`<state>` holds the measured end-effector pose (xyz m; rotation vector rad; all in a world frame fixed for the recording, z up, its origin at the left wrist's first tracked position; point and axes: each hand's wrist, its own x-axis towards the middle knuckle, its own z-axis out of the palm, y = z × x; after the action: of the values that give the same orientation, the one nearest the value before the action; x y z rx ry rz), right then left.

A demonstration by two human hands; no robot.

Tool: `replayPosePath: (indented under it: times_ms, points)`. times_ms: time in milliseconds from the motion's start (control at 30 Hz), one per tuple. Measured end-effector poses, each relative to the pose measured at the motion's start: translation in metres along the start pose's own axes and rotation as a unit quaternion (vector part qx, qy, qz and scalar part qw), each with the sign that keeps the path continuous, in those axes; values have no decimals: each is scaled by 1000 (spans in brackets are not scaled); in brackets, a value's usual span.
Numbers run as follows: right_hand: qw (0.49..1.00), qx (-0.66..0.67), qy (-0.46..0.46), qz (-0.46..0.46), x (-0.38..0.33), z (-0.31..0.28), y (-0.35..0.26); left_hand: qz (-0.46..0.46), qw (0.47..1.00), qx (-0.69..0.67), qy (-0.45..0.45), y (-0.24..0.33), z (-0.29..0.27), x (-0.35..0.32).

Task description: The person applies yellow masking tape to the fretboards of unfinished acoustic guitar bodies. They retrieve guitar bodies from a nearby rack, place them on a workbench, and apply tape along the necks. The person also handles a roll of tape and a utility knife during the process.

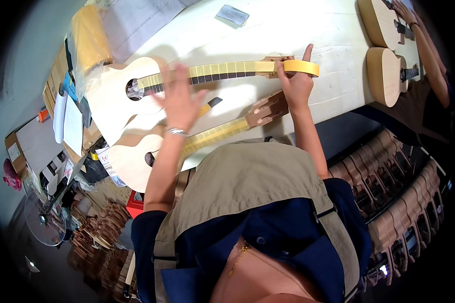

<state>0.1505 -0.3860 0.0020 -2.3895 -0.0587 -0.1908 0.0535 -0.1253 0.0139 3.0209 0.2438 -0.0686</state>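
Note:
An unfinished pale ukulele [117, 107] lies across the far part of the bench, its neck pointing right. A strip of yellow masking tape [222, 67] runs along its fretboard, leaving the near edge dark. My left hand [179, 103], smeared by motion, is over the body end of the neck with its fingers spread; whether it touches cannot be made out. By the headstock, my right hand [298, 86] grips a roll of yellow masking tape [308, 67], index finger pointing away. Nearer me lies a second ukulele [131, 157], its fretboard also taped, partly hidden by my left forearm.
A yellow-handled tool [205, 109] with a dark end lies between the necks. On the bench [333, 55] is a grey flat block [232, 15]. Two more ukulele bodies [381, 76] are at right, beside another person's arm [429, 55]. Papers [72, 121] stand left; wooden necks [404, 202] hang lower right.

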Motion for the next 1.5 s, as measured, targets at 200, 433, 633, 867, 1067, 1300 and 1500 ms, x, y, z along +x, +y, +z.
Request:
replayPosePath:
  times_ms: [200, 433, 633, 867, 1067, 1300, 1500]
  points:
    - [999, 25, 22, 10, 2, 11, 2, 225, 958, -180, 0, 116, 3, 21]
    - [994, 106, 7, 38, -8, 12, 7, 28, 996, -73, -43, 32, 6, -21]
    - [997, 50, 41, -35, 0, 16, 9, -6, 966, -245, -84, 36, -14, -10]
    - [997, -12, 33, -63, -6, 18, 20, -44, 822, -567, -39, 95, 6, 23]
    - [954, -79, 108, -269, -27, 28, 58, 19, 882, -469, 34, 100, 11, 36]
    - [949, 242, -49, -195, -32, 28, 13, -111, 885, -450, -47, 104, 6, 37]
    - [895, 399, -14, -199, -48, -2, -64, 46, 917, -394, 22, 82, 2, 23]
